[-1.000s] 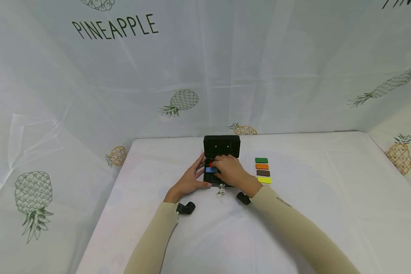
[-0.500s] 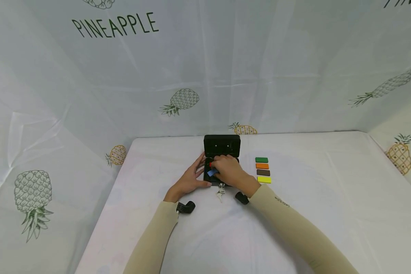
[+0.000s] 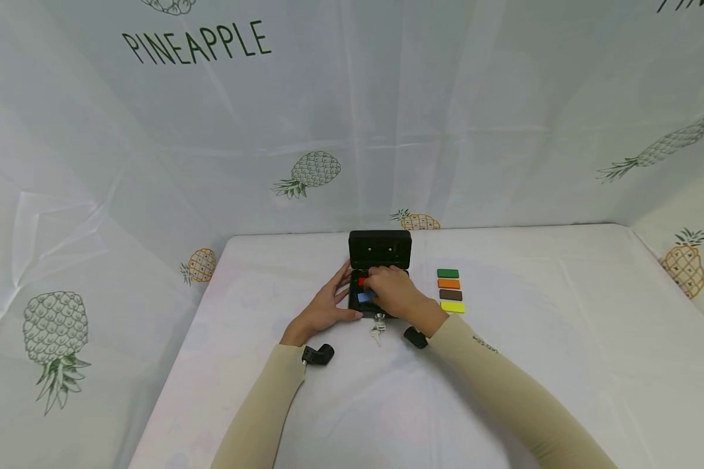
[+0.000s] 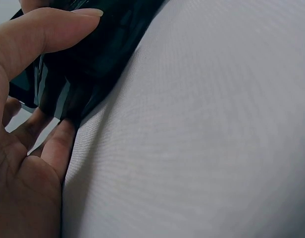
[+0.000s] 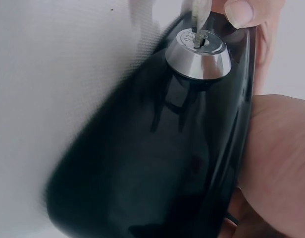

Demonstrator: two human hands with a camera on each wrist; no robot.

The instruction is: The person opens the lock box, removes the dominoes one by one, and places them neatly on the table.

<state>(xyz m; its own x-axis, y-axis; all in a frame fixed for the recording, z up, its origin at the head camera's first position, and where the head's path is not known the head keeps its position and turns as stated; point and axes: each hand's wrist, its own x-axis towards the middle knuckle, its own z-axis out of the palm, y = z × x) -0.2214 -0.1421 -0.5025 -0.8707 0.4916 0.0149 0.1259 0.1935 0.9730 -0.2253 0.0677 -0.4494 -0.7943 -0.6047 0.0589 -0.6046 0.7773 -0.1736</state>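
A black lockable box (image 3: 380, 244) stands with its lid raised. My left hand (image 3: 322, 311) holds its near left corner, thumb on the front wall and fingers along the side; the left wrist view shows that thumb (image 4: 68, 29) on the black wall. My right hand (image 3: 396, 291) reaches inside, at the right end of a flat blue block (image 3: 366, 297). It appears to pinch this block, though its fingertips are hidden. Behind the blue block, a red block (image 3: 362, 282) is partly covered by the fingers. The right wrist view shows the silver lock (image 5: 199, 64) with a key in it.
A green block (image 3: 448, 273), an orange block (image 3: 448, 284), a brown block (image 3: 451, 295) and a yellow block (image 3: 452, 307) lie in a column right of the box. Keys (image 3: 377, 336) hang at the box front on the white-covered table (image 3: 328, 423). A pineapple-print sheet (image 3: 475, 130) surrounds the table.
The blue block first lay level farther back, then tilted under the right fingers, and now lies almost level nearer the box front. More of the red block shows. My left hand stayed put.
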